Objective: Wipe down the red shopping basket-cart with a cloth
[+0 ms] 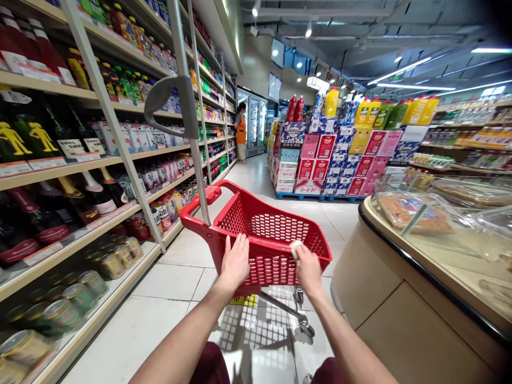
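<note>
A red plastic shopping basket cart with slotted walls stands before me on wheels, a tall metal pole with a grey handle rising at its left end. My left hand rests at the near side wall, fingers stretched out and together, with nothing in it. At the near rim, farther right, my right hand is closed around a small whitish wad, which looks like a folded cloth. Most of the wad is hidden by the fingers. The part of the cart's inside that shows holds no goods.
Drink shelves run along the left side. On the right stands a rounded counter with packed food. Stacked drink cartons rise ahead. A person in an orange vest stands near glass-door fridges. Tiled floor surrounds the cart.
</note>
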The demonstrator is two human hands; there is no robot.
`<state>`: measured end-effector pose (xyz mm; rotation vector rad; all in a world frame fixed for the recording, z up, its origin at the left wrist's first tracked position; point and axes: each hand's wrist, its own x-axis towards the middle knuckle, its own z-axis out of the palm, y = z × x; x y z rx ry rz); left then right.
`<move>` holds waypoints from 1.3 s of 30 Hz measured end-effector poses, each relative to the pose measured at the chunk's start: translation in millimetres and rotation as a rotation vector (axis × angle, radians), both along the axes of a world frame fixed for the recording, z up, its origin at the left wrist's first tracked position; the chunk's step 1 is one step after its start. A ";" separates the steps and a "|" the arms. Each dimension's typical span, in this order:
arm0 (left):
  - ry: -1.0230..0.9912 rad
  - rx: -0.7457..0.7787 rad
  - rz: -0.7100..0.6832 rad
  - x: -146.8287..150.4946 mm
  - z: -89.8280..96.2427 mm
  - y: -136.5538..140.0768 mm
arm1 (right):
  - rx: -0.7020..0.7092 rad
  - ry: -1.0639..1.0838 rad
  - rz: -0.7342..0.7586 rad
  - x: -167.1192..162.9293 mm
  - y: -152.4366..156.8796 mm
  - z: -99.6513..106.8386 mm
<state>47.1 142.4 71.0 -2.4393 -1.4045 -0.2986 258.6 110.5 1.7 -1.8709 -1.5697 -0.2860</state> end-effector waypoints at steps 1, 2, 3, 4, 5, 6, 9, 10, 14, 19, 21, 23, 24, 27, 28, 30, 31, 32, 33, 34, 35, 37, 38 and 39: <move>-0.003 -0.006 -0.001 0.3 0.0 -0.3 | 0.001 0.024 -0.087 13.6 -4.4 -5.3; -0.008 -0.018 0.002 1.8 -0.1 -1.0 | 0.008 0.042 -0.148 24.2 -8.4 -10.3; -0.013 -0.035 0.006 4.8 -0.4 -2.0 | 0.022 0.052 -0.177 30.8 -11.7 -14.6; -0.017 -0.056 0.013 9.1 -0.9 -3.5 | 0.036 0.050 -0.164 33.7 -14.2 -18.1; -0.019 -0.078 0.020 14.0 -1.7 -5.2 | 0.045 0.035 -0.116 34.0 -16.0 -20.8; -0.017 -0.098 0.027 18.9 -2.6 -7.0 | 0.049 0.016 -0.054 33.3 -17.4 -23.1; 0.000 -0.124 0.027 27.1 -4.5 -11.3 | 0.045 0.009 -0.005 39.0 -22.3 -31.0; 0.005 -0.124 0.018 27.3 -4.8 -12.2 | 0.047 0.029 -0.061 43.8 -24.6 -34.5; 0.002 -0.131 0.042 23.6 -6.3 -15.0 | 0.077 0.061 -0.195 50.1 -31.3 -44.8; 0.021 -0.121 0.033 21.8 -11.1 -19.3 | 0.134 -0.050 0.052 35.3 -27.3 -35.2; 0.035 -0.113 0.013 22.0 -12.8 -21.2 | 0.138 -0.019 -0.054 44.9 -27.7 -33.2; 0.040 -0.108 0.015 23.2 -14.1 -23.2 | 0.155 0.035 -0.196 55.4 -32.5 -39.4; 0.041 -0.104 0.018 24.1 -14.6 -24.0 | 0.163 0.050 -0.221 57.2 -36.4 -45.9; 0.050 -0.078 0.008 26.5 -15.1 -26.4 | 0.135 0.048 -0.161 45.5 -51.8 -74.0; 0.056 -0.071 -0.006 26.9 -14.9 -27.3 | 0.107 0.045 -0.144 39.3 -57.4 -82.8; 0.064 -0.066 -0.036 27.3 -14.0 -29.8 | 0.058 0.040 -0.143 32.0 -66.9 -91.9; 0.066 -0.066 -0.046 27.5 -13.3 -31.6 | 0.057 0.035 -0.147 32.4 -70.1 -90.5; 0.066 -0.068 -0.051 27.7 -12.5 -33.9 | 0.081 0.027 -0.147 35.6 -72.0 -85.1; 0.064 -0.071 -0.051 28.1 -11.7 -36.6 | 0.126 0.018 -0.145 40.7 -72.6 -76.9; 0.064 -0.073 -0.049 28.5 -10.9 -39.8 | 0.183 0.012 -0.152 46.6 -72.6 -68.0; 0.064 -0.073 -0.045 29.0 -10.2 -43.3 | 0.235 0.007 -0.164 51.7 -72.9 -60.4; 0.071 -0.063 -0.042 29.6 -9.5 -50.8 | 0.270 0.005 -0.195 56.0 -77.0 -57.0; 0.077 -0.053 -0.044 29.6 -9.6 -54.5 | 0.246 0.010 -0.206 54.2 -81.6 -62.5; 0.086 -0.040 -0.047 29.3 -9.9 -58.0 | 0.202 0.017 -0.208 50.5 -87.6 -71.6</move>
